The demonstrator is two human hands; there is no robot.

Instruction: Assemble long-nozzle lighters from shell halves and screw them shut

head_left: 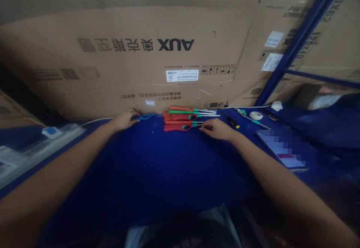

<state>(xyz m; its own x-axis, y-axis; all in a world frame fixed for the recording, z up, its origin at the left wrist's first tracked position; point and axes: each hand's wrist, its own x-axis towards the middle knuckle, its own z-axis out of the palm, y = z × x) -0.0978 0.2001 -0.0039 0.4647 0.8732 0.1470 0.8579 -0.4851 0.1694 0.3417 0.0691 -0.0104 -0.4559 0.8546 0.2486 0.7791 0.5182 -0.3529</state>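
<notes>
My left hand (125, 120) rests at the back edge of the blue surface, its fingers closed on a blue tool with a looped handle (146, 116); its exact kind is unclear. To its right lie several long-nosed gas lighters (177, 117) side by side, with red, orange and green handles and metal tubes pointing right. My right hand (216, 128) is at the tube end of the nearest red lighter (176, 127), fingers pinched around the tube. A dark patch shows between these fingers, too blurred to make out.
Behind stands a large cardboard box (126, 23). On the right lie a black-and-yellow screwdriver (233, 122), a white tape roll (255, 115), another lighter (251, 119) and a phone (281, 150). A blue metal post (295, 45) rises there. Clear plastic packaging (42, 146) lies left.
</notes>
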